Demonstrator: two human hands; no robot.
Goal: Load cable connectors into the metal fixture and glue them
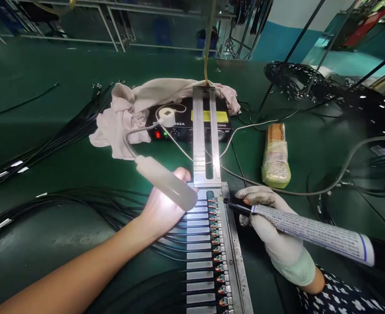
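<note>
My right hand [282, 229], in a white glove with darkened fingertips, is closed around a marker pen [310, 229]. The pen has a printed white barrel, and its black front end meets the right side of a long metal fixture [241, 270] near the top. A row of black cables [202, 250] lies across the fixture, their small metal connectors [217, 250] lined up along its right side. My bare left hand [159, 209] is at the fixture's upper left edge, beside the cables. A lamp head [166, 183] crosses in front of it and hides most of its fingers.
A slotted metal plate [199, 135] extends behind the fixture, before a black control box [182, 131] with lit indicators. Pink cloth [123, 117] drapes around the box. A wrapped block [276, 157] stands right. Cable bundles [81, 117] lie left; more cables [287, 80] lie back right.
</note>
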